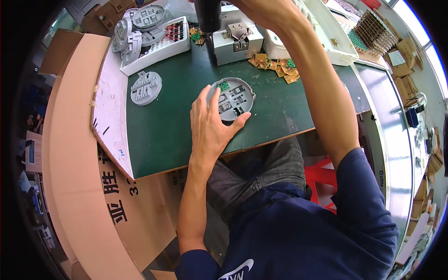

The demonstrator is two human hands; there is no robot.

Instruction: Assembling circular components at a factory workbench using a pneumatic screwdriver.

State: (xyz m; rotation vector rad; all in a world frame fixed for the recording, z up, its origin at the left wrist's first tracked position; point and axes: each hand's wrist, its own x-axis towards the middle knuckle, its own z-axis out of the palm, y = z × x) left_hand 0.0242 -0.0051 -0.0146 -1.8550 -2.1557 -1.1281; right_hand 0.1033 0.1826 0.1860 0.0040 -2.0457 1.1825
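My left hand (207,123) steadies a round grey plastic housing (239,101) on the green table, fingers along its left rim and thumb at its near edge. Inside the housing lies a small green circuit board (223,86), close to my fingertips, among slots and dark fittings. My right hand (261,10) is raised at the top edge of the picture, its fingers cut off from view. Beside it hangs a dark cylindrical tool (208,16), its upper end out of frame; whether my right hand grips it is hidden.
A white metal box with a metal fixture (238,46) stands beyond the housing. Small yellow circuit boards (275,66) lie beside it. Another grey housing (146,88) rests at left, near a white foam tray (161,49) with more parts. Cardboard (77,116) borders the table's left.
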